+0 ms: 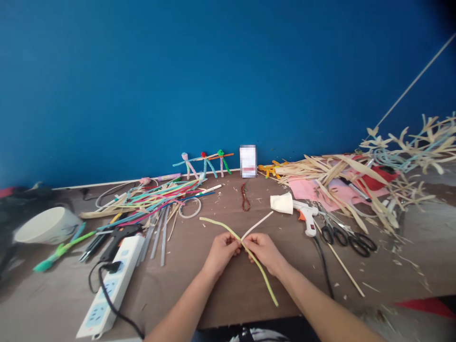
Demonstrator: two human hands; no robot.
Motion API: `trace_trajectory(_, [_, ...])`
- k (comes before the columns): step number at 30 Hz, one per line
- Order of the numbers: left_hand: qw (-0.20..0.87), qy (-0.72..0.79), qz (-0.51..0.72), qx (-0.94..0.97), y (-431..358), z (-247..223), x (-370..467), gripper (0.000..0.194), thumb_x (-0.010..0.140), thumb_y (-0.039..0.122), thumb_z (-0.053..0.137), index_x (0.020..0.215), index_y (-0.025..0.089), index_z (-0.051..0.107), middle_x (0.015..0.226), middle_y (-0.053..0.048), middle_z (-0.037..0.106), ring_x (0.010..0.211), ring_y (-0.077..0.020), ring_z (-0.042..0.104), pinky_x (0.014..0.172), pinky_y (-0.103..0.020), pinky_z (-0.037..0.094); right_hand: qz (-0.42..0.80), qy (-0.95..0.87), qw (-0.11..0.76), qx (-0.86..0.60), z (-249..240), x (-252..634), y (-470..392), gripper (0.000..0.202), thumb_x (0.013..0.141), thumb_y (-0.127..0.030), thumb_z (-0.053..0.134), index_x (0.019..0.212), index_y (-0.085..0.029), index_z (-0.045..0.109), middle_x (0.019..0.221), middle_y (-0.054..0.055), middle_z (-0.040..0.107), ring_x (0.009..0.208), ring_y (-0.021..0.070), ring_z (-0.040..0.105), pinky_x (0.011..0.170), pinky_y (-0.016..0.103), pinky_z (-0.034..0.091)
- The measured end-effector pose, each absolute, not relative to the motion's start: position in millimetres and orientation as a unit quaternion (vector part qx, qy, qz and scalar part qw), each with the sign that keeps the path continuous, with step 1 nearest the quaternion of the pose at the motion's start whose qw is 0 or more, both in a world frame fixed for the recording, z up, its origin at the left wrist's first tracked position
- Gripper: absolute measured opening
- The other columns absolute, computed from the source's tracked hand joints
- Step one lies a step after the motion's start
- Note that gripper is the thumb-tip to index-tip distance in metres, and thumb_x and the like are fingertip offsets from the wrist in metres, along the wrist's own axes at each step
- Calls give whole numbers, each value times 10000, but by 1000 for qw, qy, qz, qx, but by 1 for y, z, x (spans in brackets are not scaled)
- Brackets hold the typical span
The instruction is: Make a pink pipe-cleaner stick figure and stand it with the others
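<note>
Close together above the table, my left hand [223, 251] and my right hand [264, 251] pinch at a crossing of two pipe cleaners. The longer, yellow-green pipe cleaner [261, 270] runs from upper left, between my fingertips, down to the lower right. A shorter white pipe cleaner [259, 224] slants up to the right from the same crossing, above my right fingers. Its lower end is hidden by my fingers, so how the two are joined cannot be made out. Both hands are closed.
Coloured pipe cleaners [167, 194], a black glue gun [119, 240], a power strip [114, 285] and a bowl [46, 225] lie left. Right are a white glue gun [308, 216], scissors [361, 243] and pale strips [329, 172]. Small pipe-cleaner figures [205, 164] stand against the blue wall [213, 71].
</note>
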State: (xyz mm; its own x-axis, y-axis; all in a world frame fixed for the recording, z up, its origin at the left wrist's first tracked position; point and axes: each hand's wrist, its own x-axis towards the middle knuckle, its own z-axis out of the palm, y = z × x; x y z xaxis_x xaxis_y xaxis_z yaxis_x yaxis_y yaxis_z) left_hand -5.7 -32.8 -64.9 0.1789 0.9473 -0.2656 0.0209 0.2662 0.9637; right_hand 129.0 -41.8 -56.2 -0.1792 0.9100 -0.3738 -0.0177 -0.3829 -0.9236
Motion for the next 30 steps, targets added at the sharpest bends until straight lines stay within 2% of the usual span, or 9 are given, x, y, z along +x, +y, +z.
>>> trace_trajectory(5, [631, 515, 374, 444, -31, -57, -7, 172, 600, 282, 607, 626, 117, 565, 507, 14, 542, 456, -71, 471, 467, -180, 352, 673, -414, 359, -496, -53, 133, -42, 150, 631, -264, 552, 726, -148, 562, 505, -54, 498, 376, 49, 427, 379, 172, 361])
trace_trajectory(11, [658, 498, 370, 427, -29, -54, -10, 173, 599, 280, 613, 607, 117, 558, 491, 24, 516, 443, -59, 449, 464, -172, 337, 665, -429, 357, -497, -53, 130, -42, 181, 649, -319, 557, 692, -143, 560, 486, -51, 504, 386, 52, 434, 372, 159, 351])
trace_trajectory(19, [664, 486, 371, 431, -29, -60, -13, 173, 616, 272, 605, 636, 104, 568, 508, 17, 532, 453, -55, 460, 470, -166, 342, 644, -428, 362, -521, -54, 127, -42, 87, 628, -221, 562, 659, -140, 554, 460, -55, 484, 361, 42, 392, 351, 149, 317])
trace_trajectory(30, [652, 498, 378, 428, -30, -61, -12, 189, 606, 287, 612, 638, 107, 563, 505, 17, 532, 453, -62, 461, 477, -175, 356, 645, -426, 356, -525, -52, 127, -40, 92, 605, -215, 576, 650, -137, 556, 458, -58, 470, 373, 40, 360, 365, 160, 294])
